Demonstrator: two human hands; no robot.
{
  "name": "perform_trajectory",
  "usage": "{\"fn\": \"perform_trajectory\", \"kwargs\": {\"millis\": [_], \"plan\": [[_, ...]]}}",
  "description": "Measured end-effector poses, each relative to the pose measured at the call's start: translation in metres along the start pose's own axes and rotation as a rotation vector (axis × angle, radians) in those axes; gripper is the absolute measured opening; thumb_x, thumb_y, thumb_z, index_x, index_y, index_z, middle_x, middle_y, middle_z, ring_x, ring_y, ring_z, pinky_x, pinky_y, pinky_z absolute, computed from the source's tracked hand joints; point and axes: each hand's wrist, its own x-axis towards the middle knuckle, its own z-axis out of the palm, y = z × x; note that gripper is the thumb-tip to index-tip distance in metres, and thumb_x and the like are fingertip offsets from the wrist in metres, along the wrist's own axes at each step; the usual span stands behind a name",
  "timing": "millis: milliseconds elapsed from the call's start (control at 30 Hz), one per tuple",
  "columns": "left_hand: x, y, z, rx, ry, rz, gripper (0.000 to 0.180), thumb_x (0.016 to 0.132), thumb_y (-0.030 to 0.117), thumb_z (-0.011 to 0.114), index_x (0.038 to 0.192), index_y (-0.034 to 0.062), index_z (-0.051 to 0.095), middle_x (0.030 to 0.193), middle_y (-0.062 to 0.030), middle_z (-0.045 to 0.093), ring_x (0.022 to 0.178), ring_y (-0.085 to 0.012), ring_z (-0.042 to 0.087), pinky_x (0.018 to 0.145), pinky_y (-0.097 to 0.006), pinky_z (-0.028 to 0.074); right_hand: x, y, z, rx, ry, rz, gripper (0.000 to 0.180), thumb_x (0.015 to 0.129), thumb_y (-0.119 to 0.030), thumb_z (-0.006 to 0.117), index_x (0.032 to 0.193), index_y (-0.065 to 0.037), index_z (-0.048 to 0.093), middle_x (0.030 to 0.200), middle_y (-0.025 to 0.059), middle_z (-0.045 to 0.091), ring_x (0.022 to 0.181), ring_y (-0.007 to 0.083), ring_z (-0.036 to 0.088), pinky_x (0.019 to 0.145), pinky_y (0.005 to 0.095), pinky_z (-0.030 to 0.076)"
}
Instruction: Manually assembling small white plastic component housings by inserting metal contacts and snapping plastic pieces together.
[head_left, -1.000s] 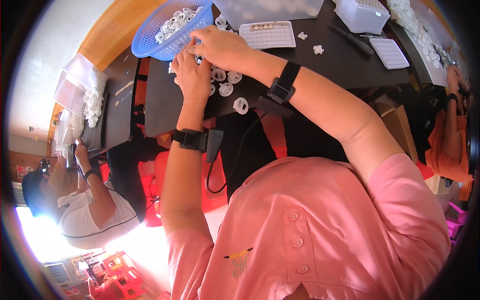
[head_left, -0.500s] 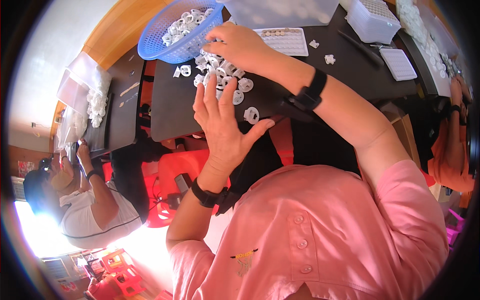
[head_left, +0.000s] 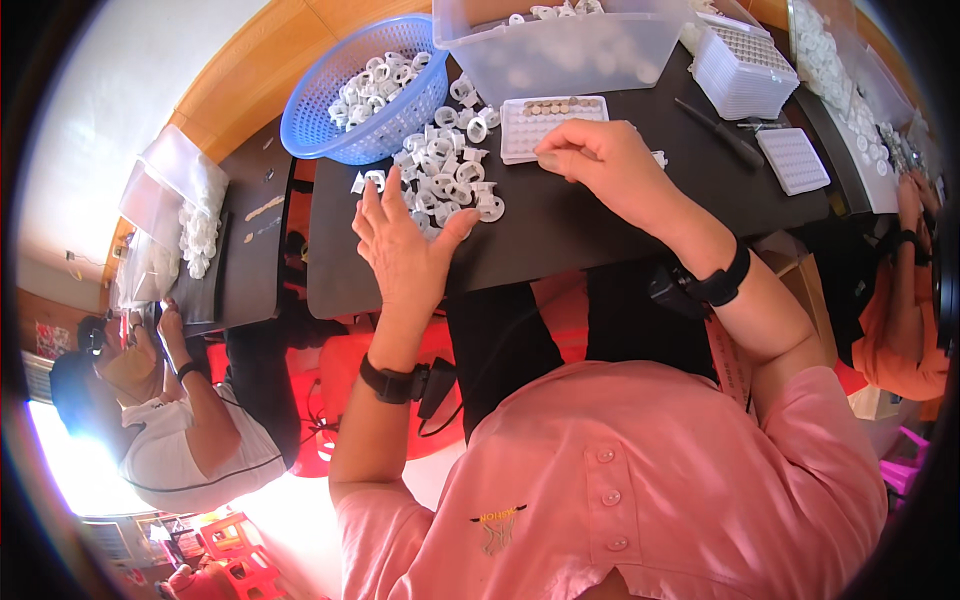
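We are mid-sort: our left hand (head_left: pixel 400 245) lies flat and spread on the dark surface (head_left: pixel 560 225), its grip wide, fingertips touching the pile of white parts (head_left: pixel 445 175) beside the blue basket (head_left: pixel 350 90). Our right hand (head_left: pixel 600 165) rests with its grip narrow, pinched at the near edge of the white tray (head_left: pixel 550 122); whether it holds a part we cannot tell. Next likely calls for picking 1 part from the pile.

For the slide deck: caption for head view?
Left hand beside loose white plastic parts; right hand at a white grid tray.
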Motion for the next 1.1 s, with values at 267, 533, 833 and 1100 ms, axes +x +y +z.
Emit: {"fn": "perform_trajectory", "kwargs": {"millis": [267, 533, 833, 1100], "plan": [[0.050, -0.056, 0.005, -0.010, -0.095, -0.253, 0.104, 0.081, 0.074, 0.063, 0.149, -0.0014, 0.039, 0.151, -0.0291, 0.039, 0.142, -0.0453, 0.031, 0.112, -0.061, 0.025, -0.016, 0.003, 0.012, -0.113, 0.026, -0.147, 0.017, 0.090, -0.020, 0.069, 0.095, -0.004, 0.070, 0.090, 0.0111, 0.071, 0.079, 0.0286, 0.068, 0.071, 0.0367, 0.052], [0.048, -0.021, 0.022, -0.154, -0.186, -0.119, 0.100, 0.087, 0.073, 0.056, 0.148, -0.0035, 0.039, 0.151, -0.0295, 0.039, 0.141, -0.0451, 0.031, 0.113, -0.059, 0.023, -0.014, 0.007, 0.012, -0.424, 0.075, -0.243, 0.012, 0.086, -0.019, 0.071, 0.091, -0.008, 0.068, 0.095, 0.0077, 0.064, 0.083, 0.0305, 0.066, 0.072, 0.0412, 0.053], [-0.001, -0.010, -0.025, -0.130, -0.194, 0.144, 0.107, 0.074, 0.058, 0.080, 0.153, 0.0043, 0.033, 0.152, -0.0250, 0.037, 0.138, -0.0436, 0.032, 0.114, -0.056, 0.025, -0.010, -0.007, 0.001, -0.698, -0.014, -0.352, 0.013, 0.080, -0.015, 0.074, 0.089, -0.008, 0.067, 0.093, 0.0078, 0.061, 0.082, 0.0305, 0.064, 0.073, 0.0418, 0.051], [0.022, -0.023, -0.037, -0.426, -0.012, 0.204, 0.088, 0.075, 0.043, 0.085, 0.144, 0.0042, 0.045, 0.142, -0.0218, 0.046, 0.127, -0.0388, 0.044, 0.107, -0.048, 0.036, 0.119, -0.083, 0.034, -0.452, -0.062, -0.557, 0.014, 0.085, -0.015, 0.061, 0.089, -0.004, 0.069, 0.088, 0.0159, 0.067, 0.081, 0.0349, 0.065, 0.071, 0.0457, 0.050]]}}
